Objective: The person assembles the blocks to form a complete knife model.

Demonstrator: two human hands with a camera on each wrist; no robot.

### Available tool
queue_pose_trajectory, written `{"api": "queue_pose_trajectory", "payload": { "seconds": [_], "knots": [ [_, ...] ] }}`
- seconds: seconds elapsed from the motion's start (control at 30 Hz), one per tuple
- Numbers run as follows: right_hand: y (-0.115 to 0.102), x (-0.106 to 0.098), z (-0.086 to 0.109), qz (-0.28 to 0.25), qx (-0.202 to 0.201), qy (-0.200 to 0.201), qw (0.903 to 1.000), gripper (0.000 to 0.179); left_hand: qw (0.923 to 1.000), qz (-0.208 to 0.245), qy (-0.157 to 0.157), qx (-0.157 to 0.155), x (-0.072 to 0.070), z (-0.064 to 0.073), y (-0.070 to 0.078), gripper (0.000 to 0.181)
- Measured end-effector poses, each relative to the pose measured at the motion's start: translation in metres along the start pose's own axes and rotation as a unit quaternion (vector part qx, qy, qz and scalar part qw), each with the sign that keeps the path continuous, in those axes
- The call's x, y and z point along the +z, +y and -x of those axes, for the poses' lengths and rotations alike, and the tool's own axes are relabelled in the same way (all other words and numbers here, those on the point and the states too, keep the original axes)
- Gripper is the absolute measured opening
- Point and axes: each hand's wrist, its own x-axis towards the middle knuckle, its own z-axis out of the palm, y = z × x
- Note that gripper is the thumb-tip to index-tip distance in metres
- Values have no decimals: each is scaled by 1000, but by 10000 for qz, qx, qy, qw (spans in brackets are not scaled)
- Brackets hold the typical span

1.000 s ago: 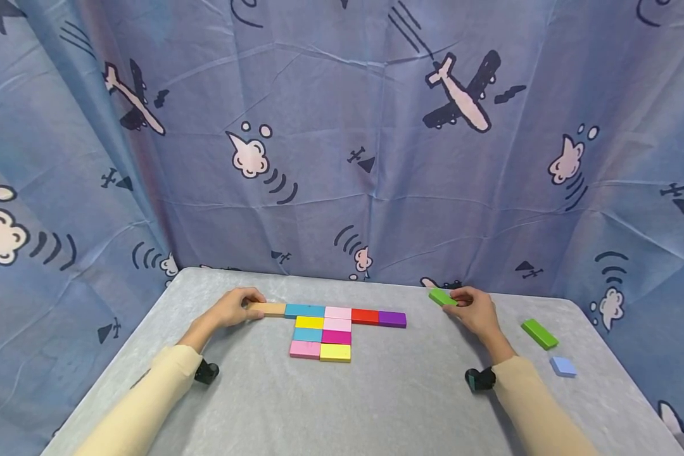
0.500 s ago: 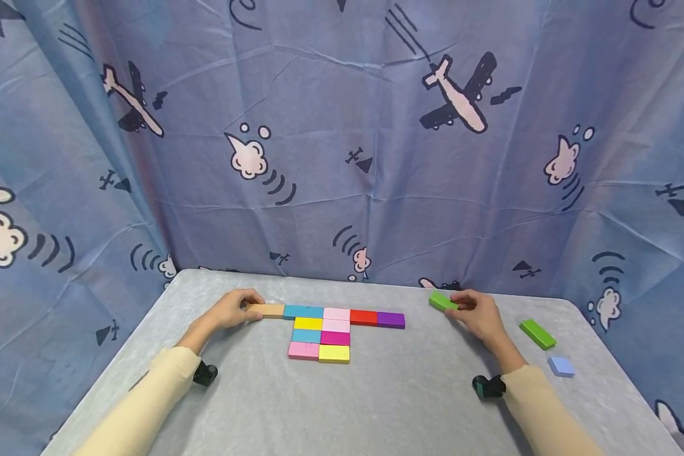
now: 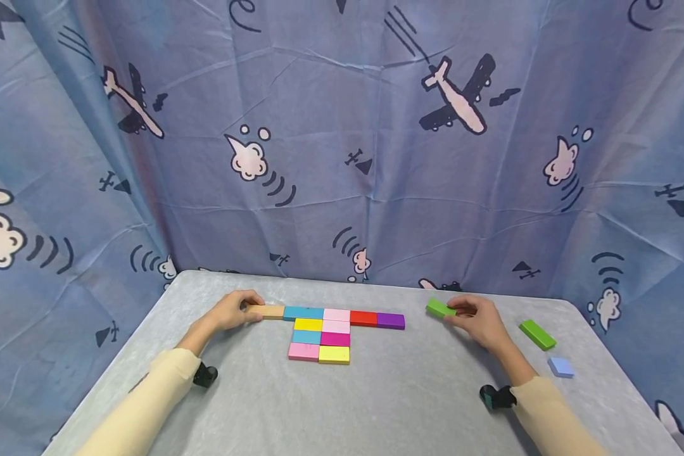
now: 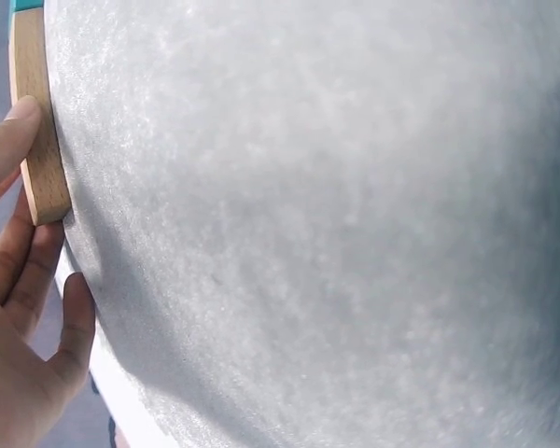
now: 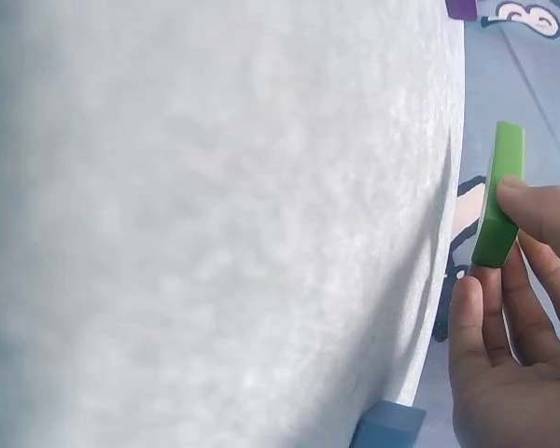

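Observation:
My left hand (image 3: 229,310) holds a natural-wood block (image 3: 271,312) at the left end of a row; the left wrist view shows the thumb on one face and fingers behind. Its other end meets a blue block (image 3: 304,313). Rightward follow a light pink block (image 3: 336,314), a red block (image 3: 363,318) and a purple block (image 3: 391,321). Below the row's middle, several yellow, pink, blue and magenta blocks lie in two touching columns. My right hand (image 3: 480,322) pinches a green block (image 3: 440,309) between thumb and fingers, raised off the table and apart from the purple one.
At the right of the grey-white table (image 3: 410,405) lie another green block (image 3: 538,334) and a small light blue block (image 3: 561,367). A blue patterned curtain (image 3: 313,139) hangs behind the table and along both sides.
My right hand has shifted slightly nearer with the green block, and its wrist has swung to the right. The left hand stays on the wooden block.

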Motion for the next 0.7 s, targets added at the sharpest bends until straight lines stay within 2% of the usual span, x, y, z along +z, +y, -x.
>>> {"api": "queue_pose_trajectory", "payload": {
  "seconds": [0.33,0.7],
  "knots": [
    [-12,6,6,-368,-308,-352,9982,26,10000,35,30,27,0,1,0,17],
    [-29,18,6,-509,-586,-636,9950,25,10000,54,-4,-31,0,0,-1,17]
  ]
}}
